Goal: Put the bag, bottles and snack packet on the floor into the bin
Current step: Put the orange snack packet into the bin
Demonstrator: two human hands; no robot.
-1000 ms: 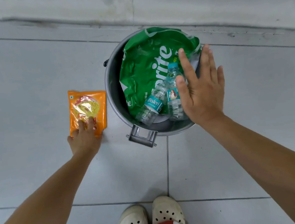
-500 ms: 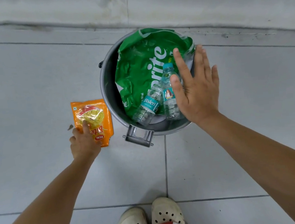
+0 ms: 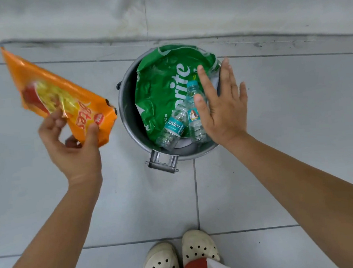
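My left hand (image 3: 75,146) grips an orange snack packet (image 3: 48,95) by its lower corner and holds it in the air, left of the bin. The round metal bin (image 3: 127,116) stands on the floor near the wall. Inside it lie a crumpled green Sprite bag (image 3: 163,82) and two small clear water bottles (image 3: 172,130) (image 3: 194,119) with teal labels. My right hand (image 3: 222,105) hovers flat over the bin's right side, fingers spread, holding nothing and partly covering the right bottle.
The floor is grey tile (image 3: 285,104) with a wall base (image 3: 161,12) just behind the bin. The bin's metal latch (image 3: 163,162) points toward me. My feet in white perforated clogs (image 3: 179,258) stand at the bottom edge.
My left hand closed on the snack packet on the floor and lifted it up into the air, left of the bin. My right hand stayed over the bin.
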